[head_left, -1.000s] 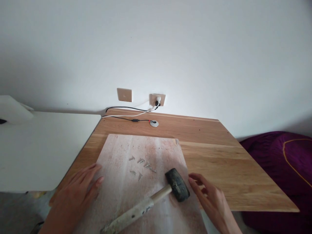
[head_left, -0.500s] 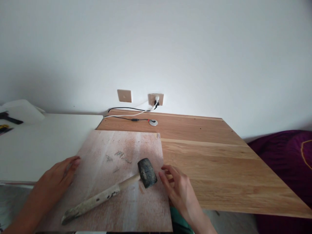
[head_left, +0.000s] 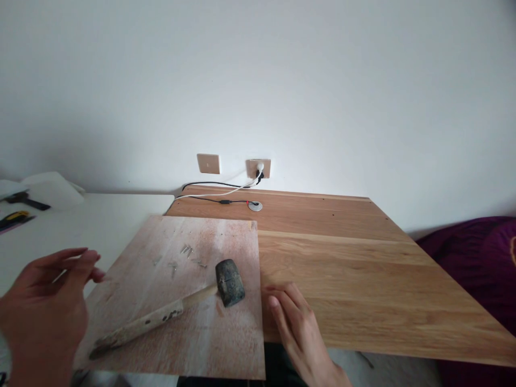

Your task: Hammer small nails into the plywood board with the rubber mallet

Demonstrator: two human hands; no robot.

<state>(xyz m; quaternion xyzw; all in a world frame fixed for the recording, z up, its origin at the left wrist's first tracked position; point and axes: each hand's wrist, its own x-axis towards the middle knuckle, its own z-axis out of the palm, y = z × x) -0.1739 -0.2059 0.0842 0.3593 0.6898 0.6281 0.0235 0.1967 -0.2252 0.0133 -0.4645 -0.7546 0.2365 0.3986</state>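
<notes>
A thin reddish-white board (head_left: 149, 290) lies on the wooden table. Across it rests a rubber mallet (head_left: 229, 283), its black head to the right and its worn pale handle slanting down to the left. Several loose nails (head_left: 187, 251) lie scattered behind the mallet. My left hand (head_left: 56, 301) hovers off the board's left edge, fingers loosely bent and apart, holding nothing. Beside the board's right edge, my right hand (head_left: 298, 328) rests low over the wooden table, its fingers stretched out and nothing in them.
The wooden table (head_left: 363, 285) runs right, with a cable hole (head_left: 255, 206) near the wall. Cables lead to a wall socket (head_left: 258, 168). On the white table (head_left: 133, 209) at left lie a yellow-and-black tool (head_left: 16, 219) and a black-handled tool (head_left: 34, 202). Purple fabric (head_left: 475, 247) is at right.
The board has shifted left, carrying the mallet and nails with it. My left hand has come away from its edge, up and left. My right hand is now lower, beside the board.
</notes>
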